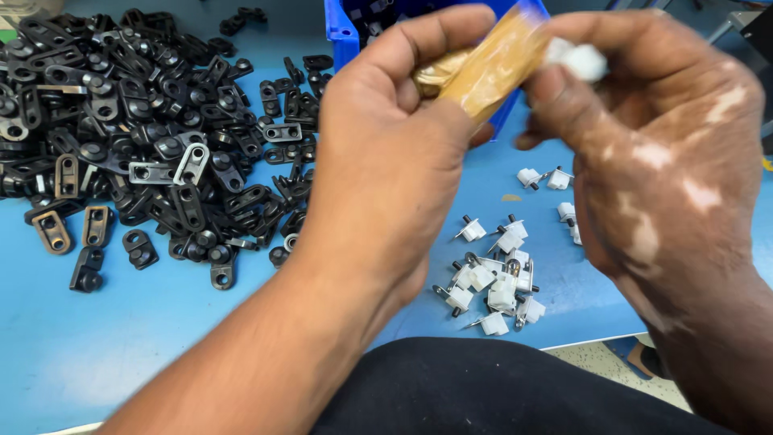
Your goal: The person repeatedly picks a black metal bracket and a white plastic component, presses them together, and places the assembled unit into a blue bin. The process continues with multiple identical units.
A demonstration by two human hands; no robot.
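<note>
Presently the left hand (386, 153) grips a blurred brass-coloured piece (483, 64); the right hand (644, 137) pinches a small white part (581, 60) against its end. Loose white parts (495, 278) and a heap of dark metal brackets (137, 137) lie on the blue tabletop (121, 346), apparently unprocessed.

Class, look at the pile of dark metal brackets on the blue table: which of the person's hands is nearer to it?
Left. The left hand is raised just right of the dark brackets; the right hand is farther right, beyond the left.

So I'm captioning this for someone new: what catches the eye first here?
The two hands, raised mid-frame: the left hand and right hand share a blurred tan piece, and the right fingertips pinch a small white part. Far left sprawls a heap of black brackets; white parts cluster on the blue table.
</note>
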